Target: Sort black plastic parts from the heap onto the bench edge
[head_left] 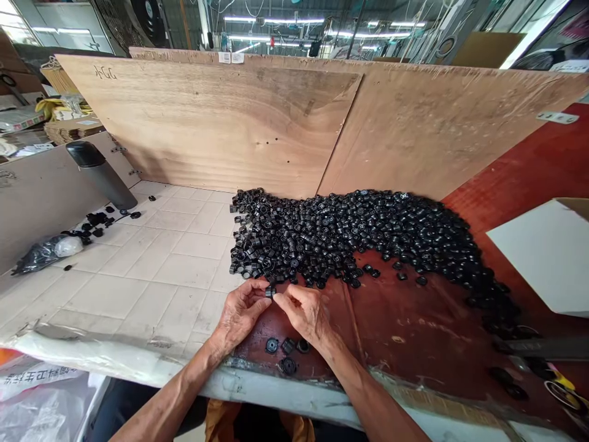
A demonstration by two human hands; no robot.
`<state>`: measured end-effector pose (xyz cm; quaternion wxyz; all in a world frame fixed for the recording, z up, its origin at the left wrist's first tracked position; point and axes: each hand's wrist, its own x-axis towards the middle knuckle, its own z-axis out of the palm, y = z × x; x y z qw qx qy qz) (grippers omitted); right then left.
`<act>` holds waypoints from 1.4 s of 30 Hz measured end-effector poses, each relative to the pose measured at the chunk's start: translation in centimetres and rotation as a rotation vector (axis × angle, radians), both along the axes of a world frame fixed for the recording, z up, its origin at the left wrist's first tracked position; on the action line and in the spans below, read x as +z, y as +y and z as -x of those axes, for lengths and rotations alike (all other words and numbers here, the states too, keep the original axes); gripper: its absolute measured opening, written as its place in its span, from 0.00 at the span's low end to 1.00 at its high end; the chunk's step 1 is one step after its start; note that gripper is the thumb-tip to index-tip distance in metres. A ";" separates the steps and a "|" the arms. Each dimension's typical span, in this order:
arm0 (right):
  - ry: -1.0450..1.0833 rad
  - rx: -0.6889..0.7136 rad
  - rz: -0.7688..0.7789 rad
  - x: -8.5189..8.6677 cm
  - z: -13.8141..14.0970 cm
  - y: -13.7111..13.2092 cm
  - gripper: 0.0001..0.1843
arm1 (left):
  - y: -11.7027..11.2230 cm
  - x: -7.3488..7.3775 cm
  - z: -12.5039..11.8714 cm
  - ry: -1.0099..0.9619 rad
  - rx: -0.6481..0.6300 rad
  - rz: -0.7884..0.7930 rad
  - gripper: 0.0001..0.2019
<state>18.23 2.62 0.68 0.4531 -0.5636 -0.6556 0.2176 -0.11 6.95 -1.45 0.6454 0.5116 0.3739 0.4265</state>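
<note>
A small, round black plastic part [270, 291] is held up in front of the pile. My left hand [240, 312] grips it from the left between thumb and fingers. From the other side my right hand [304, 312] pinches at the same part, its fingertips closed against the right edge. Just beyond my fingers spreads a big heap of similar black parts [331, 230]. Below my hands, near the table's front edge, lie several loose parts [288, 366], some with their ribbed sides or inner faces showing.
Wooden boards [230, 123] wall off the back. At the left stand a grey flask [103, 175] and a dark plastic bag [39, 256] beside scattered black pieces. A white box [547, 252] is on the right. The surface is part pale tile [188, 273], part dark red sheet [414, 325].
</note>
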 end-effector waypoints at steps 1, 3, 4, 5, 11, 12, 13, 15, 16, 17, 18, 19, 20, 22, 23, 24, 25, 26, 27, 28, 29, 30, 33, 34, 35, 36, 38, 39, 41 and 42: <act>0.003 -0.009 -0.010 0.0 -0.1 0.0 0.12 | 0.0 -0.1 0.0 -0.003 -0.003 0.003 0.17; 0.006 0.013 -0.012 0.0 -0.1 0.1 0.09 | 0.0 -0.2 0.0 -0.009 -0.006 0.001 0.17; -0.006 0.024 -0.003 0.0 -0.1 0.1 0.11 | 0.0 -0.2 0.0 -0.013 -0.006 0.001 0.17; -0.020 0.029 0.008 -0.1 -0.1 0.1 0.15 | 0.0 -0.2 0.0 -0.014 -0.007 0.002 0.17; -0.013 0.026 0.020 -0.5 0.2 0.1 0.11 | -0.1 0.2 0.0 0.012 -0.053 -0.024 0.17; -0.024 0.010 0.028 -0.5 0.2 0.1 0.14 | -0.2 0.2 0.0 0.022 -0.047 -0.037 0.17; -0.029 -0.001 0.035 -0.5 0.2 0.1 0.15 | -0.2 0.3 0.0 0.030 -0.041 -0.044 0.17; -0.013 0.009 0.028 -0.4 0.1 0.1 0.10 | -0.2 0.3 0.0 0.037 -0.043 -0.041 0.17; -0.002 0.025 0.026 -0.4 0.1 0.1 0.08 | -0.2 0.4 0.0 0.035 -0.051 -0.034 0.17; 0.001 0.033 0.034 -0.3 0.1 0.1 0.07 | -0.3 0.4 0.0 0.033 -0.058 -0.029 0.17; -0.002 0.027 0.051 -0.3 0.1 0.0 0.08 | -0.3 0.5 0.0 0.032 -0.061 -0.027 0.17; -0.006 0.016 0.070 -0.3 0.1 0.0 0.10 | -0.3 0.5 -0.1 0.030 -0.060 -0.027 0.17; -0.005 0.008 0.082 -0.3 0.1 0.0 0.11 | -0.3 0.6 -0.1 0.026 -0.060 -0.024 0.18; 0.007 0.026 0.063 -0.3 0.1 0.0 0.08 | -0.4 0.7 -0.1 0.020 -0.065 -0.017 0.18; 0.014 0.042 0.047 -0.3 0.1 0.1 0.07 | -0.4 0.7 -0.1 0.018 -0.068 -0.013 0.18; 0.018 0.049 0.041 -0.3 0.1 0.1 0.07 | -0.4 0.7 -0.1 0.019 -0.069 -0.013 0.18; 0.021 0.043 0.043 -0.2 0.1 0.1 0.08 | -0.4 0.7 -0.1 0.023 -0.069 -0.014 0.19; 0.027 0.031 0.050 -0.2 0.1 0.1 0.09 | -0.4 0.7 -0.1 0.026 -0.068 -0.011 0.19; 0.036 0.027 0.048 -0.1 0.1 0.0 0.09 | -0.3 0.6 0.0 0.028 -0.066 -0.007 0.19; 0.046 0.036 0.034 -0.1 0.1 0.0 0.07 | -0.3 0.6 0.0 0.030 -0.065 -0.003 0.19; 0.052 0.051 0.012 0.0 0.1 0.0 0.06 | -0.3 0.6 0.0 0.030 -0.067 0.002 0.19; 0.054 0.066 -0.002 0.1 0.1 0.0 0.06 | -0.3 0.7 0.0 0.030 -0.073 0.007 0.19; 0.068 0.052 0.032 0.2 0.1 -0.1 0.08 | -0.3 1.0 0.0 0.021 -0.091 0.025 0.19; 0.073 0.046 0.038 0.3 0.1 -0.1 0.07 | -0.3 1.1 -0.1 0.012 -0.090 0.029 0.20; 0.074 0.051 0.028 0.3 0.0 -0.1 0.06 | -0.3 1.2 -0.1 0.003 -0.085 0.027 0.20; 0.069 0.066 0.012 0.4 0.0 -0.1 0.07 | -0.3 1.2 -0.1 -0.001 -0.081 0.021 0.19; 0.059 0.085 0.015 0.3 0.1 -0.1 0.08 | -0.3 1.1 -0.2 0.007 -0.083 0.005 0.18; 0.070 0.080 0.052 0.2 0.2 0.0 0.07 | -0.3 0.9 -0.1 0.018 -0.084 -0.009 0.17; 0.144 0.049 0.178 -0.1 0.4 0.1 0.06 | -0.3 0.4 0.0 0.065 -0.065 -0.089 0.14; 0.199 0.037 0.247 -0.4 0.6 0.2 0.07 | -0.3 0.1 0.1 0.107 -0.051 -0.164 0.11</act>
